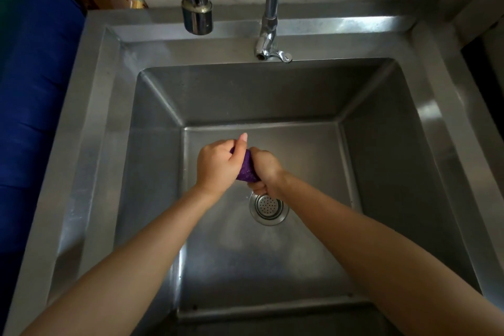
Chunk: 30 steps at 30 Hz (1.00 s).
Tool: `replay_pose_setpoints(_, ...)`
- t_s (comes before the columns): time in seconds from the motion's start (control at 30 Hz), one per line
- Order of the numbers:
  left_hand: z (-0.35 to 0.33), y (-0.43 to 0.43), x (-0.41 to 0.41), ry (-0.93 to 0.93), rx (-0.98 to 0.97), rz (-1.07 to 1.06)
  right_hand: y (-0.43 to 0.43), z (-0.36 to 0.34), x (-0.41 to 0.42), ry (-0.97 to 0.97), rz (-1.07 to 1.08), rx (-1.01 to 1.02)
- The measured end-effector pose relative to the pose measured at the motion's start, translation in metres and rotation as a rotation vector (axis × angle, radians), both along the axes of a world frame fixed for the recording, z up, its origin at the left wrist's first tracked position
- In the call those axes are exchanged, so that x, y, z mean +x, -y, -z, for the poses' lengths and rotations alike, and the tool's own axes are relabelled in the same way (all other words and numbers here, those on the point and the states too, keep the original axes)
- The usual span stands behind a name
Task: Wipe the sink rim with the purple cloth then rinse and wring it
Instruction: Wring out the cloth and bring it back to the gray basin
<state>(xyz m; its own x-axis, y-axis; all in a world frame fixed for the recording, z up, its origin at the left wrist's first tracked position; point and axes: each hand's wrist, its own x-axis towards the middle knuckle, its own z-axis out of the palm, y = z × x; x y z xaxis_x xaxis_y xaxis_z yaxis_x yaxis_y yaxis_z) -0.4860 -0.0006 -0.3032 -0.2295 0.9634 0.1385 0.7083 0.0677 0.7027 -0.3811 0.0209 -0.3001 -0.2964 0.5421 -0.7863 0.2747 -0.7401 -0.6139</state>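
While two bare forearms reach in from the near edge and cross above the basin, the two hands meet over the floor of the sink (90, 128), just above the one round drain (268, 207). One cloth (246, 168), purple and bunched into a tight roll, runs between them, and only a short stretch of it shows in the gap. The left hand (218, 166) is curled into a fist around the upper end, knuckles up, with one finger sticking out straight past the cloth toward the back wall. The right hand (266, 172) is clenched just as tightly around the lower end, its fingers wrapped under and partly hiding the top edge of the drain. Both hands touch each other at the cloth, which hangs in the air clear of the basin floor. The drain has a perforated strainer set inside a shiny ring. The basin is a single square steel tub with sloping walls and a wide flat rim on all four sides. At the back rim stands one tap (270, 35), its thin pipe rising out of view and its small lever pointing right. One thick spout (197, 8) hangs down left of it, its mouth over the rear ledge. Something blue (32, 90) stands beside the left rim.
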Motion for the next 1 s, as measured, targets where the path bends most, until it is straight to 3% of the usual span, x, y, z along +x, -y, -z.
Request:
replay_pose_setpoints(0.17,0.007,0.004,-0.011,0.287,-0.271,-0.351,0.0,-0.009,0.018,-0.153,-0.065,0.066)
replay_pose_setpoints(0.27,-0.003,0.004,-0.015,0.548,-0.54,-0.467,0.005,-0.008,0.038,-0.011,-0.345,0.428)
replay_pose_setpoints(0.33,-0.013,0.004,-0.017,0.77,-0.748,-0.407,0.01,-0.007,0.037,0.124,-0.565,0.699)
replay_pose_setpoints(0.47,-0.033,0.014,-0.026,0.955,-0.939,0.07,0.011,-0.007,0.033,0.395,-0.705,0.987)
replay_pose_setpoints(0.53,-0.039,0.019,-0.03,0.911,-1.001,0.261,0.008,-0.009,0.035,0.562,-0.784,1.114)
replay_pose_setpoints(0.6,-0.041,0.017,-0.027,0.764,-1.011,0.294,0.004,-0.012,0.035,0.676,-0.86,1.18)
replay_pose_setpoints(0.7,-0.039,0.012,-0.019,0.441,-0.89,0.299,0.002,-0.014,0.034,0.707,-0.926,1.182)
replay_pose_setpoints(0.77,-0.036,0.011,-0.02,0.329,-0.792,0.372,0.001,-0.015,0.036,0.679,-0.919,1.186)
replay_pose_setpoints(1.0,-0.03,0.009,-0.027,0.353,-0.618,0.425,-0.003,-0.022,0.037,0.523,-0.82,1.185)
